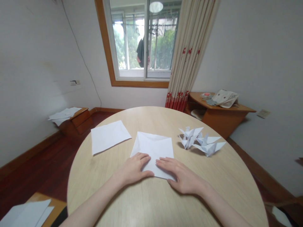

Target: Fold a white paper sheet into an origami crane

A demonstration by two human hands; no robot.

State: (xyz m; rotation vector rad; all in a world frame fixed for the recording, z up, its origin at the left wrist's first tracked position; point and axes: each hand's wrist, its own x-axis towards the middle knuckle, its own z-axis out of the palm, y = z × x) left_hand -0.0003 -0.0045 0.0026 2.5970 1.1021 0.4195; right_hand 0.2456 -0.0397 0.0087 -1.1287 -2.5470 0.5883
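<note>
A roughly square sheet of white paper (pixel 156 146) lies on the round wooden table in front of me, with faint creases near its far edge. On its near left part rests my left hand (pixel 136 168), palm down, fingers stretched out and thumb apart. My right hand (pixel 178 173) lies flat over the near right part, its fingers pointing left toward the other hand. Both hands touch the paper without gripping it, and they cover its near corners in part.
Left of the sheet is a stack of white paper (pixel 110 137). Several folded paper cranes (pixel 201 142) stand at the right on the table (pixel 151 205). More paper (pixel 30 212) lies on a wooden surface at lower left. A desk (pixel 220 110) with a cloth bag stands behind, by the curtain.
</note>
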